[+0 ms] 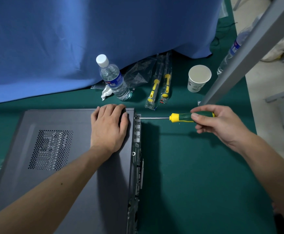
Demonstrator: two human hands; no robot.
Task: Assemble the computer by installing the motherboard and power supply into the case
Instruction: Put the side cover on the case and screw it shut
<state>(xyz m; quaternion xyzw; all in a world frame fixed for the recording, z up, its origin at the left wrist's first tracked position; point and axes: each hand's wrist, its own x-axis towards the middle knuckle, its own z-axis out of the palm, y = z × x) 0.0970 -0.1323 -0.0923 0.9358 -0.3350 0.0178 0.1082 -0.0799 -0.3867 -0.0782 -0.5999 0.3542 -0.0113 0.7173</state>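
A dark grey computer case (70, 183) lies on its side on the green table, its side panel on top with a perforated vent (50, 150). My left hand (108, 127) presses flat on the panel near its far right corner. My right hand (217, 123) grips the green and yellow handle of a screwdriver (181, 117). The shaft runs level to the left and its tip meets a screw (135, 118) at the top of the case's rear edge. The motherboard and power supply are hidden inside the case.
A water bottle (115, 80) and crumpled tissue (106, 94) stand behind the case. Two bagged screwdrivers (160, 86), a paper cup (198, 78) and a second bottle (229, 53) lie further right. A blue cloth (87, 39) hangs behind; a grey metal beam (249, 53) crosses at right.
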